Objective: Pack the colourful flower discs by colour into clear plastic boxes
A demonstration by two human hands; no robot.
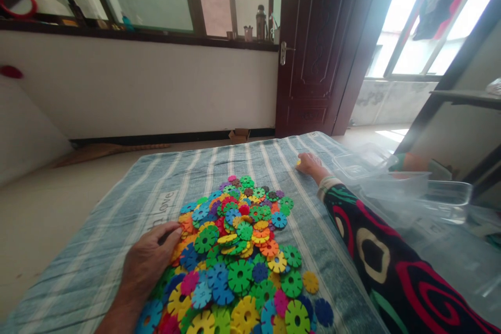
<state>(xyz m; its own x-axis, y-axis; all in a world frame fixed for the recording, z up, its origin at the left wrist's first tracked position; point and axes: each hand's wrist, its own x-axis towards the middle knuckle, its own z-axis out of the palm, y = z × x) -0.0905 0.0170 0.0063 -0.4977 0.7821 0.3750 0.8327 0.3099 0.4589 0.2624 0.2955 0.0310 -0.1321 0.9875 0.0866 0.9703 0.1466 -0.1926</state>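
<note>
A heap of colourful plastic snowflake discs [238, 255] lies on a blue-and-white striped cloth [117, 229]. My left hand [151, 261] rests palm down on the heap's left edge, fingers spread over the discs. My right hand [309, 164] reaches far across the cloth in a patterned black, red and green sleeve [383, 255]. Its fingers are curled on a small yellow disc [298, 162] near the cloth's far edge.
Clear plastic containers [395, 188] stand on the right beside my right arm. Beyond the cloth are a pale floor, a white wall with a window ledge [136, 34] holding small items, and a dark wooden door [313, 47].
</note>
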